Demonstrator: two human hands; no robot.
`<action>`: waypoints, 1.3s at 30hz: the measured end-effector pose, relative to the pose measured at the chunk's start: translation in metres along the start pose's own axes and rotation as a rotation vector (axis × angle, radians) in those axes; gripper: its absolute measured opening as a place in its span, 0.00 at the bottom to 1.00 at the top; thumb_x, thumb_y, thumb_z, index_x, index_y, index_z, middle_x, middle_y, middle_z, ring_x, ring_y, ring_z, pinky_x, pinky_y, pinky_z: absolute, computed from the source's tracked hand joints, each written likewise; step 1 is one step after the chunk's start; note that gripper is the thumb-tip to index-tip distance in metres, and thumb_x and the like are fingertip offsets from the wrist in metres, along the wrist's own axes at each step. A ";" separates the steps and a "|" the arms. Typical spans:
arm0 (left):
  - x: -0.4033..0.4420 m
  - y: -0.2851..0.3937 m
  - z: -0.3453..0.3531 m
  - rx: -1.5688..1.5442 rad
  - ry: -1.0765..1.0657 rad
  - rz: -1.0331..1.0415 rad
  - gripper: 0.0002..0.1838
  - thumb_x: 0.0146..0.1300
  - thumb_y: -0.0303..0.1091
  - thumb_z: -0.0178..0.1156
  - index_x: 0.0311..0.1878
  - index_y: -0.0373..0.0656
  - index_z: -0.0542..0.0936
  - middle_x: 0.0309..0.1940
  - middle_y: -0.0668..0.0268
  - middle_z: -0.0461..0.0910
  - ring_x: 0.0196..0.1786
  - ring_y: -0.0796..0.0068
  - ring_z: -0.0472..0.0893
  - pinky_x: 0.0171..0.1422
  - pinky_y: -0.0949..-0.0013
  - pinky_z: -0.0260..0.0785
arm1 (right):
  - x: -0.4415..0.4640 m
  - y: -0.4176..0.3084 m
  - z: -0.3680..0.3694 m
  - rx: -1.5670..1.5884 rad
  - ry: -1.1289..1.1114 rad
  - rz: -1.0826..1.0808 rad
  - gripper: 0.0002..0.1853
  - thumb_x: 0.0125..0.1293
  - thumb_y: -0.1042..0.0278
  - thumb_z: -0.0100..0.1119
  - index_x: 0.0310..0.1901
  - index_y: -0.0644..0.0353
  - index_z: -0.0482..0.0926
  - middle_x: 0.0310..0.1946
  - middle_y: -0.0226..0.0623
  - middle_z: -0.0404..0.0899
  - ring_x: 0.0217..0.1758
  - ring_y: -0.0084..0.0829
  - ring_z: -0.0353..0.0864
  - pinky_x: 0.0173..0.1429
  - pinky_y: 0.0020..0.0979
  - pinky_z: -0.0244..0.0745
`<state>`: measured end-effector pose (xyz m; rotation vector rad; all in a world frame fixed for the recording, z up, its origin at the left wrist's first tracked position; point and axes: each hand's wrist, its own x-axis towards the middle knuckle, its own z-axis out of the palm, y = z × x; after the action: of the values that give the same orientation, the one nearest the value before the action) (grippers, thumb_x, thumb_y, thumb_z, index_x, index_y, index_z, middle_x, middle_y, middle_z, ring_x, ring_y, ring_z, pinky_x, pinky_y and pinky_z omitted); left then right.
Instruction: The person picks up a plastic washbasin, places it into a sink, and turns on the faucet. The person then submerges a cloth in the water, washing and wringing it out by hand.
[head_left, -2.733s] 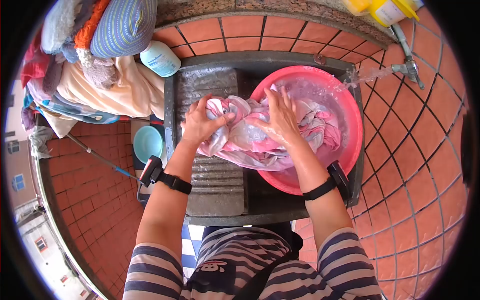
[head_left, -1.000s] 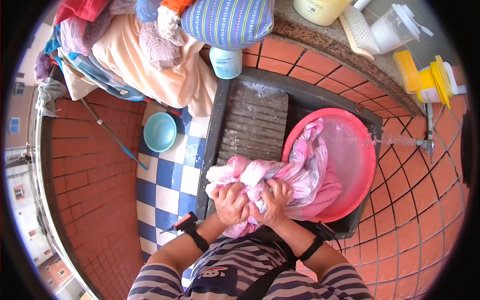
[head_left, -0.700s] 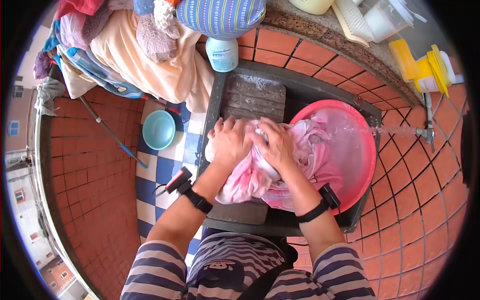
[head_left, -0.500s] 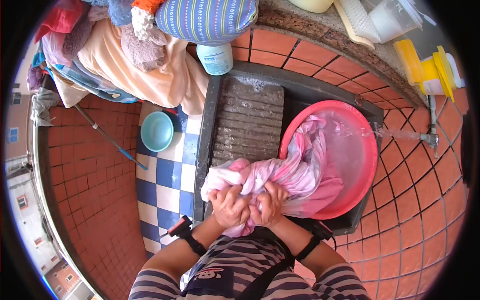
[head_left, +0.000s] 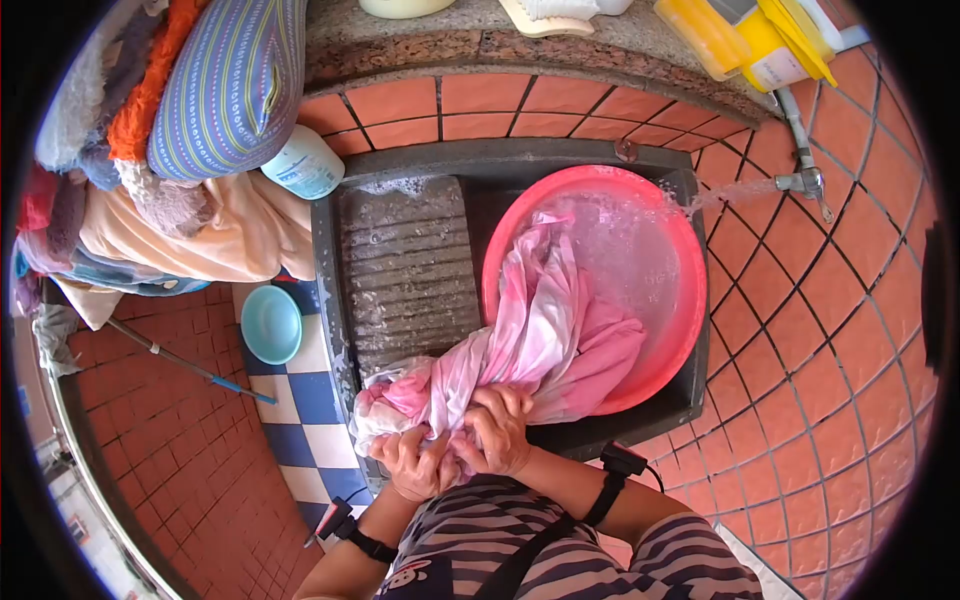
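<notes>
A wet pink-and-white cloth [head_left: 535,310] stretches from the red basin [head_left: 697,300] over to the front edge of the dark stone sink [head_left: 329,290]. Both of my hands grip its bunched near end, close to my body. My left hand [head_left: 410,462] has its fingers curled into the folds. Just to the right, my right hand [head_left: 492,432] is also closed round the cloth, knuckles up. The far end of the cloth lies in cloudy water inside the basin. What the palms press on is hidden.
Water runs from a tap [head_left: 803,183] into the basin. A ribbed washboard slab [head_left: 410,270] fills the sink's left side. Farther left are a white bottle [head_left: 303,163], a laundry pile [head_left: 200,235] and a turquoise bowl [head_left: 271,324]. Yellow containers [head_left: 765,50] stand on the ledge.
The view has swung, so the sink and basin appear farther left. My hands still hold the cloth; my right hand now sits somewhat higher than my left.
</notes>
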<state>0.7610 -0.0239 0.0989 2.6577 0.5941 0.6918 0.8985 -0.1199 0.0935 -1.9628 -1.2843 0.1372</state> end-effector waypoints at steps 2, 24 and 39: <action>0.038 -0.027 0.023 -0.015 -0.031 -0.057 0.11 0.54 0.42 0.56 0.36 0.48 0.79 0.32 0.64 0.73 0.39 0.61 0.73 0.51 0.53 0.56 | 0.041 0.032 0.024 0.030 0.006 -0.115 0.11 0.56 0.56 0.55 0.30 0.56 0.74 0.36 0.37 0.74 0.42 0.38 0.71 0.50 0.44 0.56; 0.031 0.041 -0.033 -0.173 -0.103 -0.432 0.08 0.54 0.34 0.58 0.29 0.40 0.80 0.19 0.59 0.75 0.25 0.56 0.74 0.37 0.59 0.62 | 0.065 0.175 -0.067 0.266 -0.779 0.517 0.63 0.46 0.64 0.76 0.76 0.58 0.38 0.64 0.52 0.68 0.66 0.42 0.69 0.69 0.34 0.62; -0.034 0.024 -0.011 -0.680 0.195 -0.842 0.07 0.59 0.28 0.59 0.38 0.35 0.80 0.30 0.67 0.76 0.33 0.75 0.72 0.40 0.71 0.64 | 0.113 0.108 -0.095 0.885 0.075 0.359 0.11 0.55 0.67 0.66 0.38 0.61 0.79 0.30 0.33 0.81 0.36 0.21 0.79 0.39 0.25 0.72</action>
<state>0.7356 -0.0578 0.1051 1.5250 1.1698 0.7070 1.0779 -0.1002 0.1244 -1.3670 -0.6230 0.6774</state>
